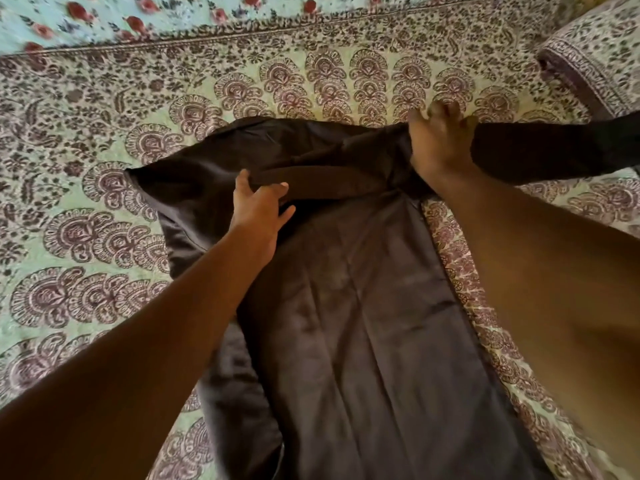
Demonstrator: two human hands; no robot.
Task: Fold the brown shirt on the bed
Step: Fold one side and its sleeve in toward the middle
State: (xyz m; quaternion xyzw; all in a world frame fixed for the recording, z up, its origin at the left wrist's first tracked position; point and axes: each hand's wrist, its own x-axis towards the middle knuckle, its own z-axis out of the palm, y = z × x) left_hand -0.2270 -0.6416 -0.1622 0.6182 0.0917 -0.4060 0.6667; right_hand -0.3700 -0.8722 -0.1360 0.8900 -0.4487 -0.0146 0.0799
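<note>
1. Forearms entering from the bottom corners of the frame, both bare, crossing over the lower half of the brown shirt (363, 323).
2. Brown shirt spread flat on the bed (86, 271), body panel filling the lower centre, long axis running from the bottom edge up toward mid-frame, collar end farthest away.
3. Left hand (258, 206) at centre-left, fingers (277, 188) curled around a flat dark band of the shirt, probably the collar or a folded sleeve; thumb on one side, fingertips over the top edge, holding cloth.
4. Right hand (440, 140) higher, at upper right of centre, fingers bunched on the shoulder area, gripping or pinning the fabric; exact hold hard to tell, since the knuckles hide the tips.
5. Right sleeve (554, 150) stretching from that hand toward the right edge of the frame, lying crosswise to the body panel.
6. Key relation: sleeve lying outward from the right hand, well apart from the left; right hand clearly nearer, so likely the one to bring that sleeve inward across the body while the left steadies the band.
7. Loose fabric at left of centre, rumpled, probably needing smoothing.
8. Pillow (595, 60) at the upper right corner; floral sheet (86, 15) along the top left.
</note>
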